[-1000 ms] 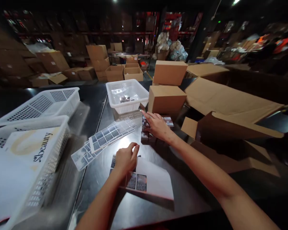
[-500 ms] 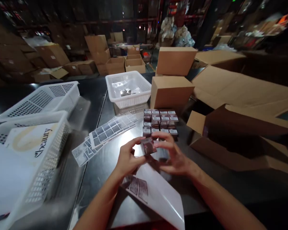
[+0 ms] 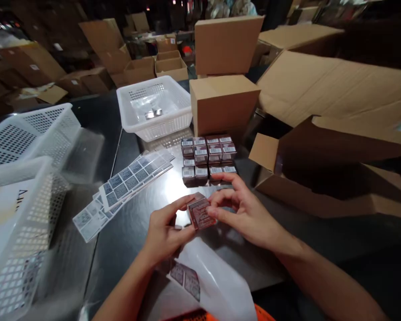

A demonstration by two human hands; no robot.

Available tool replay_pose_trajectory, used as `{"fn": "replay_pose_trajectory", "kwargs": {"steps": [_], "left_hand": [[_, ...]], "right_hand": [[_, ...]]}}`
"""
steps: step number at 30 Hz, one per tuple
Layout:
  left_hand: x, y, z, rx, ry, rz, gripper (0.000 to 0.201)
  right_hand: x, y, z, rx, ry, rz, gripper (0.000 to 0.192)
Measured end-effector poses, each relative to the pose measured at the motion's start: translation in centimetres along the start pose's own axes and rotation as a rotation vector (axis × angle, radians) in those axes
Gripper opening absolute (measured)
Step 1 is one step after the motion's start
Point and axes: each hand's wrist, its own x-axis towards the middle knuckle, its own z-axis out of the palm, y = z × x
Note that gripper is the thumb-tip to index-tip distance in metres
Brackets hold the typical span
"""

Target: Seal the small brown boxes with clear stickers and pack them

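My left hand (image 3: pixel 169 229) grips a small dark-red box (image 3: pixel 200 214) between thumb and fingers, its printed face turned up. From the right, my right hand (image 3: pixel 237 207) pinches the box's edge with thumb and bent finger; another finger stretches forward. Just beyond stand several small boxes (image 3: pixel 200 156) in close rows, with white barcode labels on top. Under my hands curls a white label sheet (image 3: pixel 212 278) bearing dark printed labels; whether my left hand also holds it is hidden. More label sheets (image 3: pixel 130 180) lie fanned out on the metal table (image 3: pixel 137 223).
A white basket (image 3: pixel 157 109) with a few small things stands at the back. More white baskets (image 3: pixel 30 133) are on the left. Cardboard boxes (image 3: pixel 225 104) are stacked behind the small boxes. A large open carton (image 3: pixel 321 178) fills the right side. Something orange (image 3: pixel 263 314) shows at the bottom edge.
My right hand's spread fingers have closed onto the box's right edge. The box has turned so its printed face shows more clearly. The view has tipped downward and shifted right.
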Motion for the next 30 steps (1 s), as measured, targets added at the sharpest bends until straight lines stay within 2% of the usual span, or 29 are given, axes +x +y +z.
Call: {"fn": "replay_pose_trajectory", "kwargs": {"steps": [13,26,30], "left_hand": [[-0.11,0.13,0.32,0.034,0.026,0.048,0.050],[-0.34,0.33,0.21,0.070,0.014,0.049,0.048],[-0.43,0.49,0.28,0.105,0.020,0.041,0.047]], "right_hand": [[-0.03,0.05,0.30,0.005,0.048,0.098,0.061],[0.01,-0.05,0.62,0.027,0.052,0.079,0.058],[0.06,0.52,0.96,-0.042,0.114,0.053,0.058]]}}
